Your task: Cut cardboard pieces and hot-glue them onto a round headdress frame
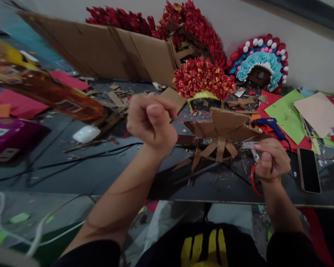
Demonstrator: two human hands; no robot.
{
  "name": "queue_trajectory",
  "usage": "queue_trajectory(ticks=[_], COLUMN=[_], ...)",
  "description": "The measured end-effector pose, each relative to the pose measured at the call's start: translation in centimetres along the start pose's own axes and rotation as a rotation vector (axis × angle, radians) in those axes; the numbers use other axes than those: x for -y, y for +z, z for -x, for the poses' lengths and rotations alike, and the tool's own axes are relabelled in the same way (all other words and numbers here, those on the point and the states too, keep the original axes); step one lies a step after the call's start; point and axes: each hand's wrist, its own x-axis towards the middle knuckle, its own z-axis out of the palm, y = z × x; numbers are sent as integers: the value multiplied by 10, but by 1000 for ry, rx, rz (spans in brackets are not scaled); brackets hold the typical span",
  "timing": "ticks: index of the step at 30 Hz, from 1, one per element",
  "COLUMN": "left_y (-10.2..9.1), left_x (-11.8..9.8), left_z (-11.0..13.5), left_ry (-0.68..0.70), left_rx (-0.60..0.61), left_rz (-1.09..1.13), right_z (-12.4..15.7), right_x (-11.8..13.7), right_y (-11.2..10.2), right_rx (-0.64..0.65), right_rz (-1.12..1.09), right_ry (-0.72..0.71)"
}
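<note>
Scissors [252, 179] with red handle loops are sitting in the right hand [270, 160], which is gripping them firmly at about 4 o'clock in the view. The short blades are poking out past the thumb toward 11 o'clock, just beside the cardboard model [222, 130].

Left hand [151, 120] is hovering raised at centre frame, curling into a tight fist with the thumb pressing over the fingers. Cannot tell whether anything is pinched inside.

The cardboard model is standing on the dark table [80, 174] between the two hands, at 3 o'clock from the fist, with folded strips crossing at its front.

A blue glue gun [268, 124] is lying at 12 o'clock from the right hand, on red paper next to a green sheet [286, 110]. A phone [308, 170], screen dark, is lying flat at 3 o'clock from the right hand, near the table edge.

A red paper-flower headpiece [203, 77] is standing at 12 o'clock behind the model. A large cardboard sheet [100, 50] is leaning at 11 o'clock. A small white device [86, 134] is resting at 9 o'clock from the fist.
</note>
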Motion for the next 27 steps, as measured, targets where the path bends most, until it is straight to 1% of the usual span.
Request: queue_trajectory(ticks=[1,2,3,5,7,8,10,13,15,16,19,22,24,27], left_y=[4,8,12,18,20,20,18,17,18,19,20,18,17,14], left_x=[-4,-8,-12,-16,-17,-16,-14,-13,-12,-12,-11,-12,-14,-15], left_z=[-3,-6,-8,-11,-10,-9,-6,-2,-1,-1,-1,-3,-5,-7], left_ry=[-26,-49,-66,-116,-120,-99,-22,104,162,179,188,157,136,129], left_rx=[-110,-75,-83,-21,-15,6,101,323,443,484,564,631,659,667], left_rz=[-41,-70,-89,-88,-61,-49,-42,-57,-98,-120,-135,-76,-30,7], right_z=[-1,-1,-2,-3,-3,-3,-3,-4,-4,-4,-4,-5,-5,-5], right_x=[-2,-4,-6,-11,-16,-18,-22,-27,-28,-28,-27,-26,-26,-26], right_y=[0,0,1,2,3,4,4,4,5,5,6,6,6,7], right_rx=[-43,-82,-116,-164,-179,-173,-133,-64,-38,-26,17,53,60,65], right_rz=[12,28,44,72,102,120,157,193,214,223,233,229,230,230], right_ry=[1,6,15,39,74,93,129,160,173,178,188,190,193,200])
